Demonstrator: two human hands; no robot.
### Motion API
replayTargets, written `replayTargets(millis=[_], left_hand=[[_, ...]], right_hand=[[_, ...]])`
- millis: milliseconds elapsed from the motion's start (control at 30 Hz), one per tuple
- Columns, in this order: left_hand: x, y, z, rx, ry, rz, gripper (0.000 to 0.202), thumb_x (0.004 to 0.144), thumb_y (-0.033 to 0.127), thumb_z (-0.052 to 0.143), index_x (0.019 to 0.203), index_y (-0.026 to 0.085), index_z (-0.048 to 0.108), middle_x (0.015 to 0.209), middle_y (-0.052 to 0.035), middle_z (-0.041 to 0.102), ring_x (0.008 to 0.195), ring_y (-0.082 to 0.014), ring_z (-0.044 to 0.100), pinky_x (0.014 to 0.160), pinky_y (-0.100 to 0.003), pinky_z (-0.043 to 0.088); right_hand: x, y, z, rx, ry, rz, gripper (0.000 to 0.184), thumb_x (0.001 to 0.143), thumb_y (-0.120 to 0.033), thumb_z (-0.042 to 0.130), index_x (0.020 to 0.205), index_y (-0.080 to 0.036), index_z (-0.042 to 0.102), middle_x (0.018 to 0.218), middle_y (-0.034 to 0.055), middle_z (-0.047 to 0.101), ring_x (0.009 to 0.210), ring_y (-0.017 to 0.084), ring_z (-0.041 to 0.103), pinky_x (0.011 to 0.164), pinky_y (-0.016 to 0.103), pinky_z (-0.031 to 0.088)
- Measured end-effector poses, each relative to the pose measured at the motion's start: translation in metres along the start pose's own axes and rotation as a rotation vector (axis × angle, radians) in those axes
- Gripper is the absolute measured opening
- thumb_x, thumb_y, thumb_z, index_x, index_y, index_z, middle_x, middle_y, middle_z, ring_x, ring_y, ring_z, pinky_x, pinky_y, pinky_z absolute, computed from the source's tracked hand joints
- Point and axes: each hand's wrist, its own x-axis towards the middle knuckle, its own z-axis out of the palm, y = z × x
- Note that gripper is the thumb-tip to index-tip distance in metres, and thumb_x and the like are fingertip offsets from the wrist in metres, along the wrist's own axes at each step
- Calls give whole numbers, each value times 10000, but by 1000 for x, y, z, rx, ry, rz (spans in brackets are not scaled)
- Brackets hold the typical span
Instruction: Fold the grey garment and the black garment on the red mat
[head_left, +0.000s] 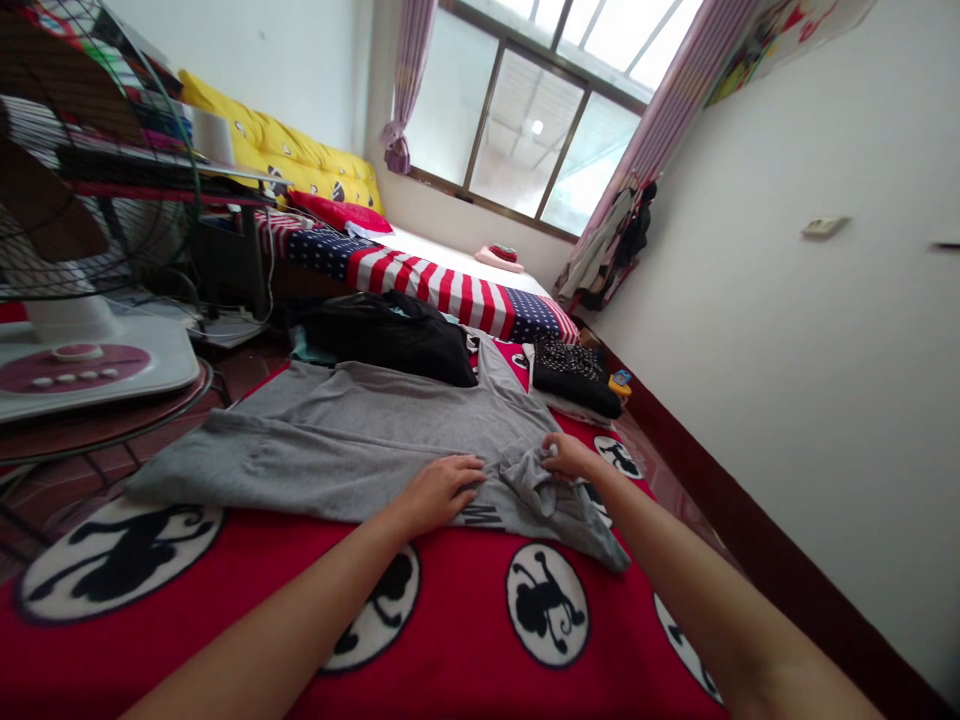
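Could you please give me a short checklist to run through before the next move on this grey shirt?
1. Left hand flat on the grey shirt, pinning it: ok.
2. Right hand gripping the bunched sleeve: ok.
3. Shirt body lying smooth: not ok, the fabric is rumpled near the right hand.
4. Shirt fully on the red blanket: cannot tell, the far left edge may overhang.
5. Black clothes clear of the shirt: not ok, they lie against its far edge.
6. Fan base clear of the shirt: ok.
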Motion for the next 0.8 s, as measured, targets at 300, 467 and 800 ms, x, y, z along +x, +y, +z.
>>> replayTargets(millis=[300,467,800], left_hand=[[0,-2,1,-9,5,-3,330,859,188,574,1175,222,663,1317,-67,607,1250,-224,525,1090,-380,386],[0,-1,1,3,-19,-5,333,871,194,559,1188,214,657,1326,-73,600,1263,-229,513,1094,-387,380],[0,-1,0,-4,-8,-10,337,865,190,566,1187,227,657,1328,-66,599,1260,-230,516,1094,-393,382]], right_hand=[[29,-39,-106,55,369,90,65,652,-158,685,677,-144,627,613,85,664,619,235,666,615,329,509],[35,-44,-128,178,896,1,345,779,-180,488,1121,-167,533,1084,138,639,1047,242,599,916,367,439],[34,-31,-93,508,938,-165,660,609,-162,628,1229,-174,400,1008,76,659,922,212,639,901,344,477]])
